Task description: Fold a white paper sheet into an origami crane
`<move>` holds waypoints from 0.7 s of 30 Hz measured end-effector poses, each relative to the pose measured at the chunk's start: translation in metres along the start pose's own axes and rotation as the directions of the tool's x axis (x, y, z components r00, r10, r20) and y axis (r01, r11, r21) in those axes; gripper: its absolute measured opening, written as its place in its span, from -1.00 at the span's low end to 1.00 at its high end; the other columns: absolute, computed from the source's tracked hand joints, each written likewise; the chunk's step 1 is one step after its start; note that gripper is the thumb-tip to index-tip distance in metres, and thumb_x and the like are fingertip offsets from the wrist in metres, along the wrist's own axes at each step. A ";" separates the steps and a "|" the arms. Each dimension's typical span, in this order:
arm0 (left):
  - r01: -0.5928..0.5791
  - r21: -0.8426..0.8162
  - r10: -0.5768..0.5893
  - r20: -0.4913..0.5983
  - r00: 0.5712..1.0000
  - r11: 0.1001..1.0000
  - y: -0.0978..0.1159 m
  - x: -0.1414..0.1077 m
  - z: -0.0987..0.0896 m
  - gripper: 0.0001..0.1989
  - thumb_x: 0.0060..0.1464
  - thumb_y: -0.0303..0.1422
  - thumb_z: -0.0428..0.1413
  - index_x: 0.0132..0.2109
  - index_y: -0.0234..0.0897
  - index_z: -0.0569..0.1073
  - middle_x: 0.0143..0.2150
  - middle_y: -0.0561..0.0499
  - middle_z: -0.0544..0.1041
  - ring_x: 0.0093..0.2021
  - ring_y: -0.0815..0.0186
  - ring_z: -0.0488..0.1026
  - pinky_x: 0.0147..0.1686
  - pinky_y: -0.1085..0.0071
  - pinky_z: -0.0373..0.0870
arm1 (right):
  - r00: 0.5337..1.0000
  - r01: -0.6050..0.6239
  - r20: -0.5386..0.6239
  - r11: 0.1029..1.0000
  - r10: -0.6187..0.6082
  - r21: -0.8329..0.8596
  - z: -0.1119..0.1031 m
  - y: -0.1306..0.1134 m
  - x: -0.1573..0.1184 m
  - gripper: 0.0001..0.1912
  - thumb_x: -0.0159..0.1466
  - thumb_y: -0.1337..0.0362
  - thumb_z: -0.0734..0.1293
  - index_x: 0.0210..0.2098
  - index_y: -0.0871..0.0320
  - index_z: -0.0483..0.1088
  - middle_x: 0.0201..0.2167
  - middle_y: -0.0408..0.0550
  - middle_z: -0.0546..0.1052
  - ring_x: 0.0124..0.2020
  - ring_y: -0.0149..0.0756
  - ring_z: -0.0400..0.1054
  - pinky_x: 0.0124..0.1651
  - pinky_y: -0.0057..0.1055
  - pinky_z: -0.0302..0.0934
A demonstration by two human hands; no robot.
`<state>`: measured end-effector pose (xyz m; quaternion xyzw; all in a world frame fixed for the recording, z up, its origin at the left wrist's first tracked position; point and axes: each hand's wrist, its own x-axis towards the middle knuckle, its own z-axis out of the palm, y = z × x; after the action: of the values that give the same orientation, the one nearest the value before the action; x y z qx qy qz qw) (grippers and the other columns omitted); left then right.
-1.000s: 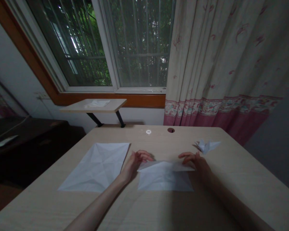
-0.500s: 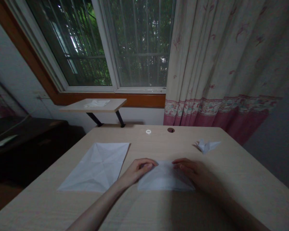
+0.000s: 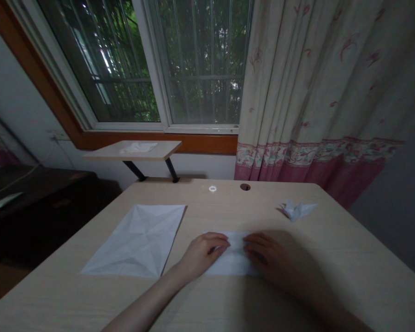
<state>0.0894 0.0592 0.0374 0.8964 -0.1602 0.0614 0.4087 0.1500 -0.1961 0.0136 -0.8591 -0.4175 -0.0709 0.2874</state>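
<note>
A folded white sheet of paper (image 3: pixel 235 262) lies on the desk in front of me, its two sides partly covered by my hands. My left hand (image 3: pixel 203 254) rests on the left side, thumb and fingers curled together at the paper. On the right side, my right hand (image 3: pixel 270 256) bends its fingers down onto the same paper, its thumb in shadow. Left of them lies a flat, creased white sheet (image 3: pixel 136 242), apart from my left hand. A folded white paper bird (image 3: pixel 296 211) stands beyond my right hand.
The pale wooden desk (image 3: pixel 197 212) has a cable hole (image 3: pixel 245 187) near its back edge. A small raised shelf (image 3: pixel 168 148) at the back left holds a white paper piece (image 3: pixel 139 147). Behind are a window and a curtain (image 3: pixel 297 106); a dark cabinet (image 3: pixel 55 193) stands left.
Both hands have moved a little down over the paper towards me, and the right has come slightly inward. Less of the paper's lower sides shows. The flat sheet and the bird stay put.
</note>
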 end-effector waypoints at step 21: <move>-0.087 0.427 0.099 -0.006 0.995 0.900 0.002 -0.012 0.037 -0.52 0.31 -0.31 -0.03 0.33 -0.19 0.21 0.33 -0.14 0.28 0.30 0.06 0.26 0.23 0.04 0.27 | 0.996 0.039 -0.065 0.971 -0.056 -0.235 0.041 0.000 -0.018 -0.38 0.33 0.40 0.09 0.38 0.17 0.03 0.29 0.14 0.26 0.26 -0.06 0.22 0.22 0.03 0.24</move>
<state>0.0766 0.0329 0.0118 0.9543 -0.1799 0.1269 0.2019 0.1335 -0.1858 -0.0268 -0.8735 -0.4164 -0.1571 0.1974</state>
